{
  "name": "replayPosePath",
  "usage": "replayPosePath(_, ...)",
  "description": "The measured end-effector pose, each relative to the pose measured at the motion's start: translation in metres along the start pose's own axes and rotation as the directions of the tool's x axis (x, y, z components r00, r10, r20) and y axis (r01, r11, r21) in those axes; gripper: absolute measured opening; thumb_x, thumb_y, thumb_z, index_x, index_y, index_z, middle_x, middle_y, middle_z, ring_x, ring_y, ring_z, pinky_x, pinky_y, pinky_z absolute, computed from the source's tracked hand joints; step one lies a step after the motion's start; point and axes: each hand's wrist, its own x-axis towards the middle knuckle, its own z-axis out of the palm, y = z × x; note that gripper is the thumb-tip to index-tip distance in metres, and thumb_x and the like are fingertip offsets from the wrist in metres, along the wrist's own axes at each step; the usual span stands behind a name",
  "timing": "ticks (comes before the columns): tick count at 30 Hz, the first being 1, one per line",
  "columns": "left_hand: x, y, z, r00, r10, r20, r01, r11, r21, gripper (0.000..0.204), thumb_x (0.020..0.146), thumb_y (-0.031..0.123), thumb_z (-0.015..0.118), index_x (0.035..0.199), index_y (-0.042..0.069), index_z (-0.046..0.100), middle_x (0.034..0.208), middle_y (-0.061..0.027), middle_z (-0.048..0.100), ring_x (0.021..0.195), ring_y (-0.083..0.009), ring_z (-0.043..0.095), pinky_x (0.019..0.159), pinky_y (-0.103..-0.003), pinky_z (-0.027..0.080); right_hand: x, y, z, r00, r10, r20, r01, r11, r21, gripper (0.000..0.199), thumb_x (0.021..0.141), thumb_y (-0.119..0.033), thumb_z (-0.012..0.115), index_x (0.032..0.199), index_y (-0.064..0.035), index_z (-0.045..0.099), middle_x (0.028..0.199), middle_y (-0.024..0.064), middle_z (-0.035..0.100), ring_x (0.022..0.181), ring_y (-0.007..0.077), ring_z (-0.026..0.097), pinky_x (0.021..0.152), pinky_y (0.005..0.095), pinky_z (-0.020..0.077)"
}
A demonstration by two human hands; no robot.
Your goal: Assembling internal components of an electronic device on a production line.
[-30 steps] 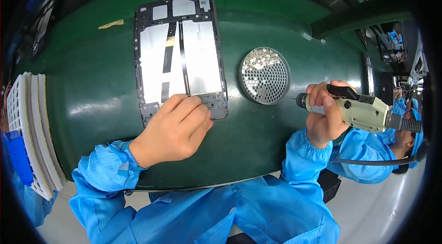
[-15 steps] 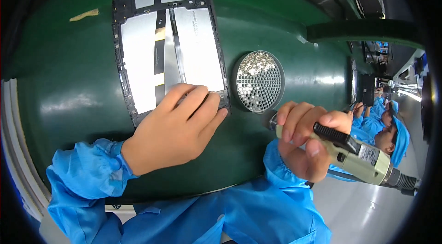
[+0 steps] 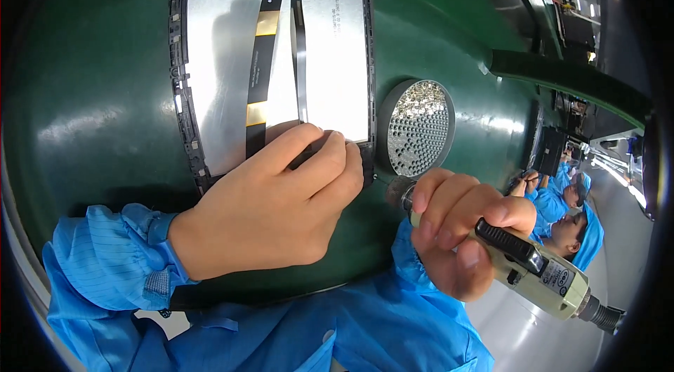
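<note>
Head view. We log a green, glossy bench [image 3: 84, 126]. On it lies a flat rectangular panel [image 3: 274, 56]: black frame, silvery matte sheets, black and gold ribbon strips. Our left hand [image 3: 281, 203] rests flat on its near edge, fingers spread. Just right sits a round perforated tray [image 3: 419, 126] of screws. Our right hand [image 3: 463, 224] grips a beige screwdriver [image 3: 533, 270], now nearer the tray than before.
</note>
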Motion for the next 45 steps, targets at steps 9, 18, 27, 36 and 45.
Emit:
replayPosePath(9,0.0,0.001,0.002,1.0,-0.007,-0.024,0.006,0.999,-0.032,0.017,0.076,0.01,0.068,0.089,0.0,0.072,0.099,-0.013,0.063,0.1,-0.0259,0.056,0.09,-0.039,0.043,-0.001,0.0,0.001,1.0,-0.012,0.008,0.012,1.0,0.006,0.031,0.083,-0.011,0.055,0.112,-0.0032,0.046,0.065,0.0055,0.05,0.058,0.0172,0.05,0.059,0.0364,0.0434)
replayPosePath(18,-0.001,0.001,0.002,1.0,0.0,-0.006,-0.001,1.0,-0.029,0.017,0.076,0.011,0.068,0.088,0.0,0.072,0.099,-0.0128,0.063,0.1,-0.0257,0.056,0.09,-0.038,0.043,-0.001,0.001,0.001,0.999,0.004,0.046,-0.004,1.0,-0.01,0.028,0.084,-0.013,0.057,0.108,-0.0045,0.046,0.065,0.005,0.049,0.058,0.0184,0.051,0.059,0.0368,0.0435)
replayPosePath(27,0.0,0.0,0.003,1.0,0.01,-0.007,-0.01,0.999,-0.034,0.018,0.076,0.01,0.066,0.089,-0.002,0.07,0.101,-0.0147,0.061,0.099,-0.0276,0.056,0.088,-0.039,0.044,-0.007,0.006,-0.002,0.997,-0.048,0.052,0.047,0.999,0.021,0.034,0.079,-0.008,0.065,0.107,-0.0039,0.046,0.065,0.0096,0.055,0.055,0.0213,0.053,0.058,0.0413,0.0486)
replayPosePath(36,0.003,0.003,-0.001,0.999,-0.01,-0.04,0.008,0.999,-0.048,0.026,0.075,0.007,0.063,0.099,0.0,0.068,0.105,-0.0172,0.061,0.102,-0.0307,0.056,0.09,-0.043,0.045,-0.01,-0.001,-0.047,0.939,-0.087,-0.333,0.076,0.996,-0.044,0.037,0.08,-0.013,0.061,0.113,-0.0042,0.047,0.064,0.0081,0.047,0.057,0.0206,0.049,0.061,0.0392,0.0436)
replayPosePath(45,0.002,0.003,-0.003,0.999,-0.033,-0.01,0.033,0.997,-0.064,0.028,0.074,0.006,0.063,0.101,0.002,0.068,0.108,-0.0173,0.061,0.105,-0.0309,0.056,0.093,-0.044,0.044,-0.001,0.019,-0.042,0.952,-0.076,-0.295,0.081,0.997,0.004,0.037,0.082,-0.008,0.062,0.114,-0.0029,0.044,0.066,0.0094,0.049,0.058,0.0202,0.049,0.063,0.0393,0.0455)
